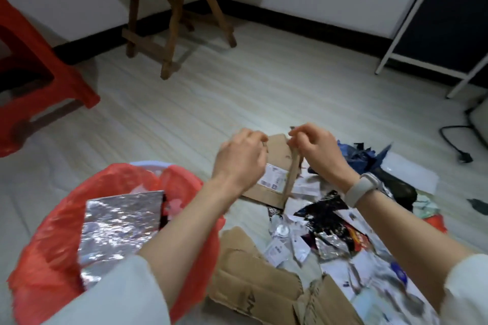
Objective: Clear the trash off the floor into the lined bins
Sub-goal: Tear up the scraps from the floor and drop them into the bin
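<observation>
Both hands hold a flat brown cardboard piece with a white printed label [277,174] above the floor — the left hand [239,159] curled round its left edge, the right hand [317,152] pinching a folded flap at its far right. Near left stands the red-lined bin [52,232], holding a crinkled silver foil sheet [118,221].

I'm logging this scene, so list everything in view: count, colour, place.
cardboard piece with label: one, brown, held up in both hands
bin: one, red liner, lower left
foil sheet: one, silver, inside bin
flattened cardboard: several, brown, floor, bottom centre
paper and wrapper scraps: many, mixed, floor, right
stool: one, red, left
wooden stand: one, brown, by wall
cable: one, black, far right
left hand: grip on cardboard's left edge
right hand: wristband, pinching cardboard's top
</observation>
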`<state>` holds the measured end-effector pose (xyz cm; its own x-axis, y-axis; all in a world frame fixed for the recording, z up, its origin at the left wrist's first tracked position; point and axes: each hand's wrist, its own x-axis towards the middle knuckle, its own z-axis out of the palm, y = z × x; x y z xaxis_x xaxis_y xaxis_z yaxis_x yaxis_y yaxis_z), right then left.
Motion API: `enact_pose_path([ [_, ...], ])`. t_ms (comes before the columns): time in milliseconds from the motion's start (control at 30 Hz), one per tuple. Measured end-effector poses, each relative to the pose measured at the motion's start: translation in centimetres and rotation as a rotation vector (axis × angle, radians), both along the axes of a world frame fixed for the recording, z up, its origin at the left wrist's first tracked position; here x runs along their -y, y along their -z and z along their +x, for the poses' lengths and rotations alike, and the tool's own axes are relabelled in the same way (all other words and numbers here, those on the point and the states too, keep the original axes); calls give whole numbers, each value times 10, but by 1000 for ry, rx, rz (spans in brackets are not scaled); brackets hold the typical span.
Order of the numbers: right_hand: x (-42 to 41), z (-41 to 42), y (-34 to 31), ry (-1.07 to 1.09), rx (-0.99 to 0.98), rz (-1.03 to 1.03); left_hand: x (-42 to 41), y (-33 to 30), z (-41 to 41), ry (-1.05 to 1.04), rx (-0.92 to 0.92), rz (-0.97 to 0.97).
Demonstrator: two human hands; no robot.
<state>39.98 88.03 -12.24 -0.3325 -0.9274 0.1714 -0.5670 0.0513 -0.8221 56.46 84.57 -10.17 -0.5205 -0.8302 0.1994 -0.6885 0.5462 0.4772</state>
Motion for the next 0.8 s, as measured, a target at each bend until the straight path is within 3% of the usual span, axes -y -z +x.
enact_pose_path([
  [233,-68,-85,102,132,-237,402,-55,103,-91,170,166,293],
  [433,-99,-88,193,-320,-533,782,-67,169,-74,103,325,272],
  [533,-105,-77,214,-419,-660,897,-64,182,-61,58,340,286],
  [667,-103,-87,212,-377,-662,794,-69,191,-56,68,346,329],
  [800,-107,-101,196,-187,-453,657,-72,200,-60,103,280,338],
])
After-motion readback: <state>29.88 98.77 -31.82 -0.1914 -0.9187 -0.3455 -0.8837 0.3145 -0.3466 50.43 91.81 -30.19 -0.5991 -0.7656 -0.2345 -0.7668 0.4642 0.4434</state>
